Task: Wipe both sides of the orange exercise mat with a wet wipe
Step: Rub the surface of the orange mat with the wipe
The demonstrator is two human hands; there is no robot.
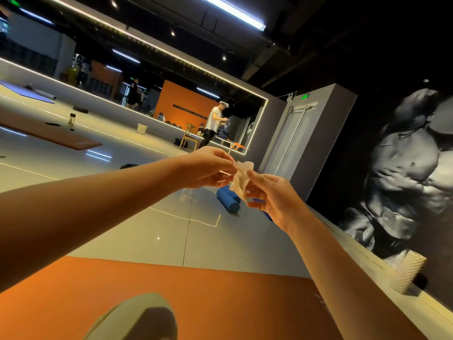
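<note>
Pinched crumpled wet wipe [241, 180] between left hand [206, 168] and right hand [272, 195], aloft above flat orange mat [220, 290]; seemingly had yet to wipe either side

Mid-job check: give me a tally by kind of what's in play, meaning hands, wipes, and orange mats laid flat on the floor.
Hands: 2, left hand and right hand, both pinching the wet wipe
Wet wipes: 1, the wet wipe, crumpled between them
Orange mats: 2, near mat below the arms, far mat at left
Total: 5
</note>
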